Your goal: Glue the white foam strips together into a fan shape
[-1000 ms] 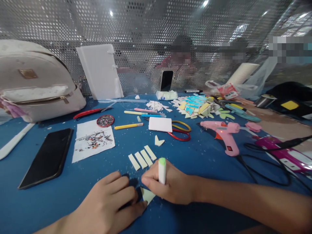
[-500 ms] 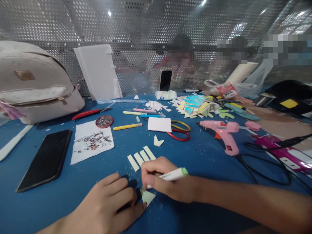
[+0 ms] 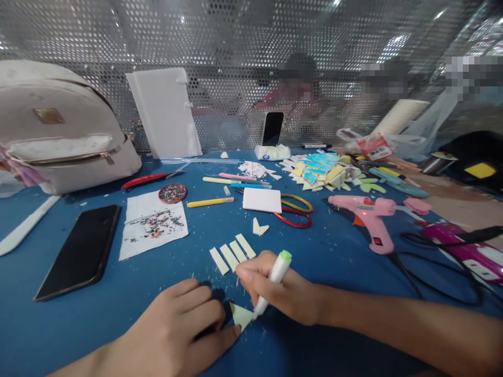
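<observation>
A white marker (image 3: pixel 279 268) with a light green end is gripped in my right hand (image 3: pixel 288 293). It stands steeply, its tip touching the right corner of a pale green triangular piece (image 3: pixel 239 315). My left hand (image 3: pixel 184 319) is closed with curled fingers, and its thumb pins the lower edge of the triangle to the blue table. Part of the triangle is hidden under that hand. Just beyond my hands lie several pale green strips (image 3: pixel 219 261), and above them a notched pale piece (image 3: pixel 260 227).
A pink glue gun (image 3: pixel 371 214) with a black cable lies to the right. Scissors (image 3: pixel 296 211) sit partly beneath a white block (image 3: pixel 262 200). Cut scraps (image 3: pixel 322 170) are heaped behind. On the left are a black phone (image 3: pixel 80 251), a white sheet (image 3: pixel 135 238) with dark bits, and a backpack (image 3: pixel 66 157).
The marker has tipped from nearly flat to steep, and its tip has moved from the triangle's upper corner to its right corner. My left hand still holds the triangle down.
</observation>
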Motion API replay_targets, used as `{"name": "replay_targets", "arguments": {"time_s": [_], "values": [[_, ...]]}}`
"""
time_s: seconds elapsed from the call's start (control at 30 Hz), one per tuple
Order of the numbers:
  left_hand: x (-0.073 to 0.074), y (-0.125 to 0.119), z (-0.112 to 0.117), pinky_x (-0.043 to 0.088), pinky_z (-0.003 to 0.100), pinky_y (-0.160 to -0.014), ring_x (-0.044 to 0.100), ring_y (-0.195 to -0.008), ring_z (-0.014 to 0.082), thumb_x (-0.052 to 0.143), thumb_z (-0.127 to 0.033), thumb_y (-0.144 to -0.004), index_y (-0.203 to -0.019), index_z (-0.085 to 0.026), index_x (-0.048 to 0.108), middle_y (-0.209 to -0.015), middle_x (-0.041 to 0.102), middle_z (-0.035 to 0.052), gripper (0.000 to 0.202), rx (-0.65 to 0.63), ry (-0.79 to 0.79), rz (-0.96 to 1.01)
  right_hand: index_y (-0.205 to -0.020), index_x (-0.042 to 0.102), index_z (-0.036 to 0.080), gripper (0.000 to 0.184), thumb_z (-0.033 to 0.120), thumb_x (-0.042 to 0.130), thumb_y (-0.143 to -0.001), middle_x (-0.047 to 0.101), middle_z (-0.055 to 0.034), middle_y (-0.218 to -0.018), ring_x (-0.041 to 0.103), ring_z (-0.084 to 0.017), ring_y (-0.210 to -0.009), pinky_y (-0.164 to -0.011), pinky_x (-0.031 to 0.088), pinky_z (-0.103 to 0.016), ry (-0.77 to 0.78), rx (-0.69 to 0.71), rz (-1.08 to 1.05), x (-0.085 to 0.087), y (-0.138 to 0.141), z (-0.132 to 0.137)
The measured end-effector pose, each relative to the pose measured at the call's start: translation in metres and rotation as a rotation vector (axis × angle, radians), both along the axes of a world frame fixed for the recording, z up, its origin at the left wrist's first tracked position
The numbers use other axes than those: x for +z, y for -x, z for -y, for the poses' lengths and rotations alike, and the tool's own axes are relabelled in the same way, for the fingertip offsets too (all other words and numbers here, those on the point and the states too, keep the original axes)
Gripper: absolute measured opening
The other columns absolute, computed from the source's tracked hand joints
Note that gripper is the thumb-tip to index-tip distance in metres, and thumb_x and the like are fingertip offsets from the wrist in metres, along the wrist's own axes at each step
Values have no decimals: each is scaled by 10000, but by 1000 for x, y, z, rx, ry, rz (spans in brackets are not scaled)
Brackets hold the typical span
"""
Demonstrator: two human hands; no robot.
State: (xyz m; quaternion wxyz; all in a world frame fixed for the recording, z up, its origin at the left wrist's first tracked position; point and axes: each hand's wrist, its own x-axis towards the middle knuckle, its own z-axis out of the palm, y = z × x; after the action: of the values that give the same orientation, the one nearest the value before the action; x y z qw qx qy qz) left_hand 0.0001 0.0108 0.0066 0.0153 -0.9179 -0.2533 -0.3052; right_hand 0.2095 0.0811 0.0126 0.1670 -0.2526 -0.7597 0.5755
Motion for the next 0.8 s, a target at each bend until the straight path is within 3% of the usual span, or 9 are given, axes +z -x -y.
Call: {"name": "replay_targets", "arguments": {"time_s": [0.3,0.47,0.63,0.8], "values": [[-3,0,1,343,303,-563,489,-596,146,563,-113,-964,-871,-152,722,-673,616,8,188,-12,14,-4,-597,379,182,367,317,448,-931,425,56,-551,386,-79,-534,-493,279,-227,-57,0,98,5,2,-1],[-2,0,0,344,304,-546,491,-590,143,559,-113,-964,-852,-162,712,-668,616,3,196,-2,19,-8,-605,340,191,343,296,473,-903,358,67,-550,336,-79,-532,-500,258,-232,-89,-32,91,4,3,1],[0,0,0,347,297,-544,497,-582,133,531,-112,-980,-844,-155,698,-660,601,0,219,-8,5,-9,-660,418,187,246,268,545,-855,442,64,-590,375,-83,-558,-525,290,-222,-79,-105,105,2,6,2],[2,1,2,345,294,-551,515,-600,133,493,-135,-1006,-875,-161,694,-676,608,7,241,-20,23,-51,-564,379,193,414,351,398,-946,387,45,-521,358,-92,-506,-490,278,-243,-17,-42,112,3,4,1]]}}
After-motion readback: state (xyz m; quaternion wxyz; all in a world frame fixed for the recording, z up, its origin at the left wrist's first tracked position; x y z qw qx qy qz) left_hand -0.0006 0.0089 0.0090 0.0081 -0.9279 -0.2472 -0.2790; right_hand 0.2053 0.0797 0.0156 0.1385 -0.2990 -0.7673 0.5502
